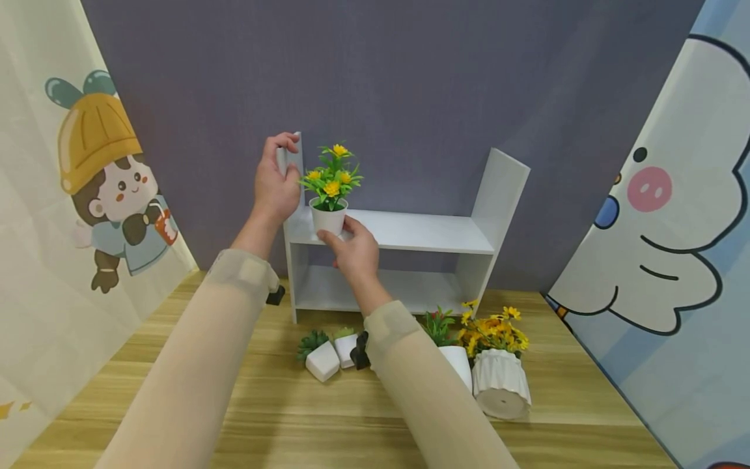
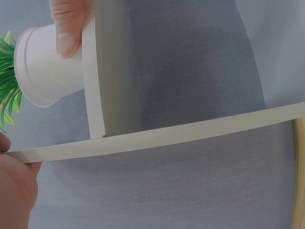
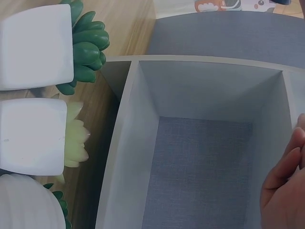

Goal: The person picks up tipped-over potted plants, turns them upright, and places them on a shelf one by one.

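A potted plant with yellow flowers [image 1: 330, 212] sits at the left end of the white shelf's [image 1: 418, 231] upper board. My right hand [image 1: 356, 251] grips its white pot low down, and in the left wrist view a thumb lies against the pot [image 2: 52, 67]. With my left hand [image 1: 278, 182] I hold the shelf's left side panel near its top. That panel's edge [image 2: 157, 138] runs between thumb and fingers in the left wrist view. At the right of the right wrist view, my right hand [image 3: 286, 186] shows only in part.
Two small succulents in white pots, one dark green [image 1: 322, 360] and one paler [image 1: 346, 347], lie tipped before the shelf. Right of them lie a plant in a white pot [image 1: 457, 365] and yellow flowers in a ribbed white pot [image 1: 500, 384]. A grey cloth [image 1: 410, 98] hangs behind.
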`<action>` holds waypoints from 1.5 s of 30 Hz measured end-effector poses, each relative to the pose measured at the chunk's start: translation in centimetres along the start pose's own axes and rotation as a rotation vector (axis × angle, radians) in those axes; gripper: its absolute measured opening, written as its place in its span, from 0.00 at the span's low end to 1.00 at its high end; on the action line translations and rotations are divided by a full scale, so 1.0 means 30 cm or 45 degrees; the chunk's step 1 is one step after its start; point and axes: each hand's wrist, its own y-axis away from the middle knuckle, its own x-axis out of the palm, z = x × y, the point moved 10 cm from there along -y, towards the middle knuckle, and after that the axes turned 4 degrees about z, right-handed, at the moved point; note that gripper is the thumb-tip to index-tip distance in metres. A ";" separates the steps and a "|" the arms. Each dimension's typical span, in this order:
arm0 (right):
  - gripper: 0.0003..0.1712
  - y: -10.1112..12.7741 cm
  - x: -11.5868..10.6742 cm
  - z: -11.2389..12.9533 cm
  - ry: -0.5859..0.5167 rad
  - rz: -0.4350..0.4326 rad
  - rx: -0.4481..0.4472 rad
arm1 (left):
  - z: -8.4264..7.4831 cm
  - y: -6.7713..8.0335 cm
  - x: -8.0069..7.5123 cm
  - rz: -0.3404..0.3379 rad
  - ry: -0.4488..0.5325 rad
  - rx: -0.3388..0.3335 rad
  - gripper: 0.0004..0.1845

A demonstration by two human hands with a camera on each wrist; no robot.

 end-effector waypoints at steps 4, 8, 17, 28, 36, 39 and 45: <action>0.37 0.001 0.004 0.005 0.003 -0.002 -0.020 | 0.003 0.001 -0.007 -0.004 -0.007 -0.003 0.14; 0.37 0.001 0.004 0.008 -0.005 -0.005 -0.042 | 0.002 -0.002 -0.009 -0.010 -0.011 -0.005 0.14; 0.41 0.007 -0.007 -0.007 -0.019 -0.018 -0.055 | 0.002 -0.001 -0.001 0.001 0.008 -0.012 0.14; 0.45 0.082 -0.132 0.010 -0.005 -0.149 -0.136 | -0.001 -0.003 -0.007 -0.022 0.016 -0.003 0.15; 0.40 0.147 -0.282 0.021 0.014 -0.175 -0.228 | 0.002 -0.007 -0.009 -0.026 0.031 -0.008 0.14; 0.41 0.175 -0.328 0.011 0.044 -0.151 -0.247 | 0.002 -0.009 -0.010 -0.032 0.029 -0.001 0.11; 0.39 0.227 -0.417 -0.028 0.065 -0.101 -0.235 | 0.001 -0.006 -0.005 -0.038 0.023 0.007 0.06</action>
